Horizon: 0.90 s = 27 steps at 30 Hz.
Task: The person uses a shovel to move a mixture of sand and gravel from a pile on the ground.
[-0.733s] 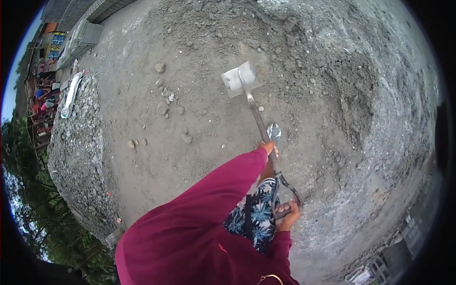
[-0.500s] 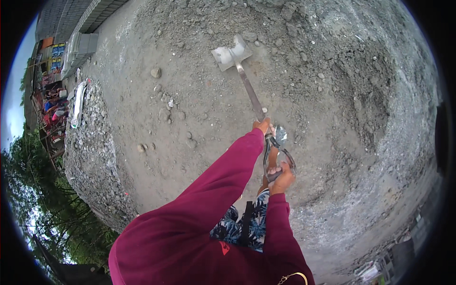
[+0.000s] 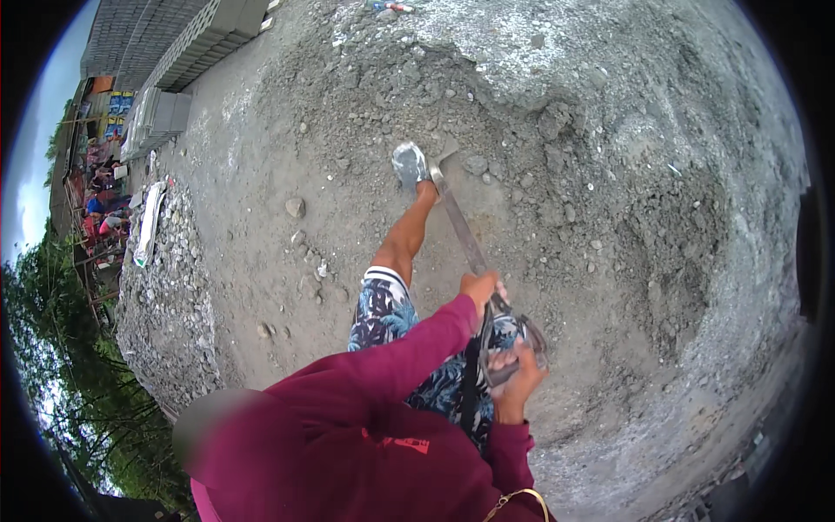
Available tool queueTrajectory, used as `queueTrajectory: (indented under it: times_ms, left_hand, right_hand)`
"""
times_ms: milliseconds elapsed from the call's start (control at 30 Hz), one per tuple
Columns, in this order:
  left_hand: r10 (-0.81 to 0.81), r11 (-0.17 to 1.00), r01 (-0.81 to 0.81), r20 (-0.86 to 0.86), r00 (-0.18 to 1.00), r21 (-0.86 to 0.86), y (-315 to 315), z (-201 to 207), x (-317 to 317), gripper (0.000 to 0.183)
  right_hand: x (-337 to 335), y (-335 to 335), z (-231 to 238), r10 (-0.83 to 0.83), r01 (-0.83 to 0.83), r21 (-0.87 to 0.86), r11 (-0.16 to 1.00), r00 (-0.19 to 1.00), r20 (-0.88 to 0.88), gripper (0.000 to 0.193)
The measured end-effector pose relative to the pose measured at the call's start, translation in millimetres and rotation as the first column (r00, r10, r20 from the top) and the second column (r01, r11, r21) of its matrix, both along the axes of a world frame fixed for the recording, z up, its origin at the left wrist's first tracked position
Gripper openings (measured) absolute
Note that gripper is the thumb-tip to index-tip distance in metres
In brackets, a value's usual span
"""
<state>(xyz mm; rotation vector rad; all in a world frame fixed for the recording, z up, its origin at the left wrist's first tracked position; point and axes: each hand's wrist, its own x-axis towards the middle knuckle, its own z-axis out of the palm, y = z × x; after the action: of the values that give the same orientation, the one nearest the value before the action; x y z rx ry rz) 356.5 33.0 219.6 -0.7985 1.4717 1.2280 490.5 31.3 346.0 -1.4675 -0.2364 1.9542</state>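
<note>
A shovel [image 3: 463,230] slants away from me, its worn shaft running up to a metal blade [image 3: 442,157] that shows only in part at the far end. My left hand [image 3: 481,289] is wrapped round the shaft just above the handle fork. Behind it, my right hand [image 3: 518,376] grips the crossbar of the D-shaped handle. My left foot, in a dusty grey-white shoe [image 3: 409,165], is stretched forward right beside the blade; I cannot tell whether it touches it.
Loose grey gravel and soil [image 3: 557,174] rise ahead and to the right. Scattered stones [image 3: 296,207] lie on the left. Stacked concrete blocks [image 3: 161,117] stand at the far left, with a long white object [image 3: 150,222] near them. People [image 3: 100,213] are beyond.
My left leg has come forward, bringing the foot up to the blade. The blade, seen broad-faced before, now shows mostly edge-on. Both hands keep their hold on the shovel.
</note>
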Motion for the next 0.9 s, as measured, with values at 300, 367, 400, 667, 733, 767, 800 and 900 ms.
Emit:
queueTrajectory:
  times_ms: [300,367,400,667,733,767,800,900]
  left_hand:
    - [-0.181,0.964,0.172,0.026,0.983,0.205,51.9,-86.8,-57.4,0.056]
    - [-0.358,0.933,0.359,0.051,0.932,0.007,33.4,-102.6,-51.4,0.062]
    - [-0.498,0.867,0.491,0.148,0.854,0.087,22.9,-115.1,-65.9,0.071]
    - [0.019,1.000,-0.020,-0.057,0.998,-0.021,28.7,-281.3,-205.9,0.046]
    - [0.096,0.995,-0.099,-0.083,0.992,-0.030,54.4,-280.2,-220.5,0.032]
    - [0.089,0.990,-0.099,-0.105,0.991,-0.096,50.6,-286.8,-217.8,0.026]
    - [0.075,0.982,-0.097,-0.141,0.987,-0.163,49.5,-286.8,-222.2,0.021]
    - [0.090,0.982,-0.098,-0.059,0.994,-0.163,52.5,-249.1,-209.3,0.015]
  right_hand:
    - [-16.1,93.2,-117.5,0.152,-0.144,-0.049,0.988,0.953,0.261,0.019]
    - [8.0,68.1,-166.9,0.097,-0.104,-0.006,0.995,0.899,0.426,0.017]
    - [22.5,57.6,-197.5,0.087,-0.086,-0.025,0.996,0.880,0.467,0.016]
    - [14.8,53.7,-234.5,0.063,0.051,-0.158,0.986,0.765,0.641,0.009]
    - [6.3,46.5,-211.7,0.027,0.088,-0.143,0.986,0.759,0.651,0.007]
    - [4.8,43.6,-200.1,0.001,0.134,-0.156,0.979,0.755,0.655,0.006]
    - [-3.4,46.2,-186.6,0.023,0.149,-0.202,0.968,0.747,0.665,0.006]
    - [11.2,40.8,-159.9,0.042,0.073,-0.142,0.987,0.740,0.671,0.013]
